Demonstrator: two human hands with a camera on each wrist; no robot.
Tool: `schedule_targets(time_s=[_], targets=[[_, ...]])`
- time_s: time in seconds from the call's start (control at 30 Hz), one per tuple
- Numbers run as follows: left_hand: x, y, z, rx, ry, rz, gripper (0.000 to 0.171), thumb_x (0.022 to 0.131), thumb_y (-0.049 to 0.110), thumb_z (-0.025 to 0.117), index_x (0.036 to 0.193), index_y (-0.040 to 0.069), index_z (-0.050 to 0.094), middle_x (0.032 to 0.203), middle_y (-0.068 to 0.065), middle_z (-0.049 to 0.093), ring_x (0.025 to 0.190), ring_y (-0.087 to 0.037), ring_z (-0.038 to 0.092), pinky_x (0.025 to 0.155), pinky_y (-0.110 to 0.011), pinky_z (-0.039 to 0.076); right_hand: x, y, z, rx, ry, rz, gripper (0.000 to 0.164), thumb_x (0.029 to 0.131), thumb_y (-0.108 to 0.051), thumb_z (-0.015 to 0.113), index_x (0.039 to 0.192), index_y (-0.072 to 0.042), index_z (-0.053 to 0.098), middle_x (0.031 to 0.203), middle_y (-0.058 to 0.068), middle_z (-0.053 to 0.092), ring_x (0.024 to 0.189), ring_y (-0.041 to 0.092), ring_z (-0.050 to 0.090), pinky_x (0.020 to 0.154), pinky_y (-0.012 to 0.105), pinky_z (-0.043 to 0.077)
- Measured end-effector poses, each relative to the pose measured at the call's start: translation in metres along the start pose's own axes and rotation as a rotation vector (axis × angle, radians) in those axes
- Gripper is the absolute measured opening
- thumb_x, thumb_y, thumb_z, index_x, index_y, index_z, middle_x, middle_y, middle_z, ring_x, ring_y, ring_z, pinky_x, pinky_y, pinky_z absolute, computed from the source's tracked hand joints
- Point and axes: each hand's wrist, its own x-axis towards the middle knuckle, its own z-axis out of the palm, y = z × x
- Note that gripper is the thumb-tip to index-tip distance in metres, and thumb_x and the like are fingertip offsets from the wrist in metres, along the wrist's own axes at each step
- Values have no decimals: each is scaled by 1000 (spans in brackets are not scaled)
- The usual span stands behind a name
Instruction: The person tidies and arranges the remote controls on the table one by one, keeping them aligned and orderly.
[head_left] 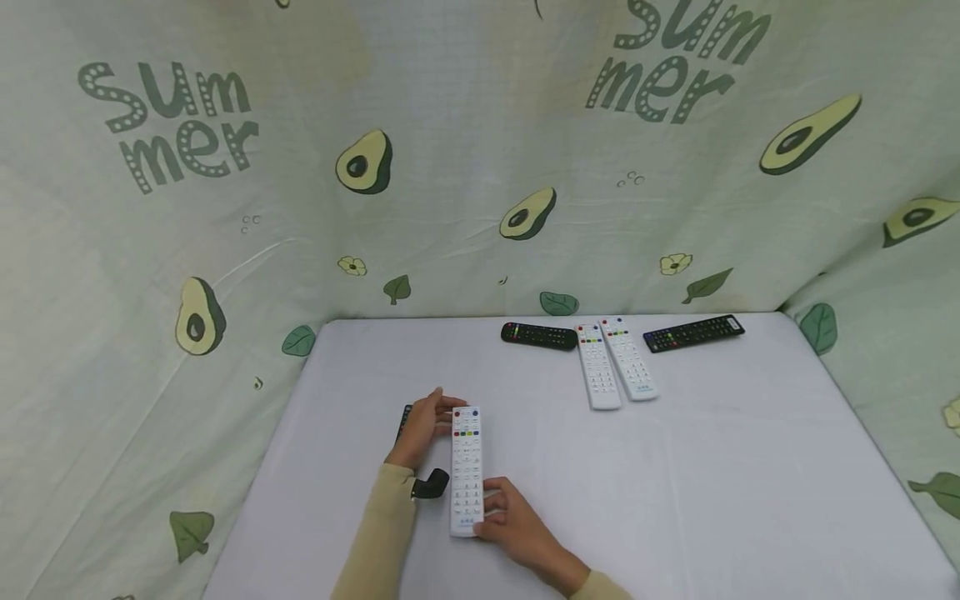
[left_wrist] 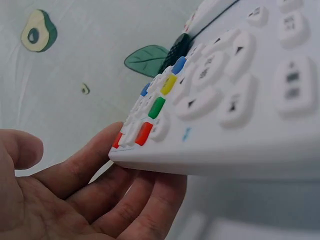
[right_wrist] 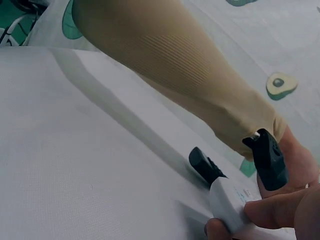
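Over the white table (head_left: pixel 720 483), the right hand (head_left: pixel 517 529) pinches a white remote (head_left: pixel 467 479) by its near end, thumb on top; the left hand (head_left: pixel 423 429) touches the far end with extended fingers, thumb apart. Two more white remotes (head_left: pixel 598 367) and three black remotes (head_left: pixel 538 336) lie around. The pinched one has white keys (left_wrist: pixel 237 107) and red, green, yellow and blue buttons (left_wrist: pixel 156 107).
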Motion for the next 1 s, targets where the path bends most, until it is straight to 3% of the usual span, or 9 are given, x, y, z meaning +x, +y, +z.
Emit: schedule_targets(time_s=[0.23, 0.47, 0.8, 1.0], targets=[[3, 2, -10, 94, 14, -35, 64, 117, 39, 31, 117, -7, 76, 110, -20, 76, 98, -26, 73, 85, -38, 62, 8, 2, 10, -11, -10, 12, 60, 90, 3, 72, 142, 8, 43, 109, 10, 70, 96, 23, 72, 80, 25, 57], [2, 2, -17, 198, 26, -69, 66, 116, 43, 30, 120, -6, 75, 108, -18, 76, 93, -26, 74, 92, -46, 58, 16, 4, 17, -46, -14, 28, 59, 90, 2, 73, 141, 8, 44, 107, 9, 69, 93, 21, 70, 77, 26, 56], [5, -2, -19, 240, 29, -79, 64, 117, 42, 29, 126, -5, 72, 113, -17, 70, 97, -24, 65, 82, -33, 54, 25, 1, 23, -178, -4, -23, 70, 89, 1, 77, 148, 9, 39, 104, 9, 70, 89, 20, 72, 74, 29, 59], [5, 0, -17, 333, 55, -66, 59, 116, 39, 31, 126, -3, 71, 119, -17, 68, 101, -25, 61, 86, -37, 50, 31, -1, 28, -250, 7, -40, 74, 87, 1, 79, 148, 11, 38, 103, 7, 67, 85, 15, 67, 70, 26, 56]])
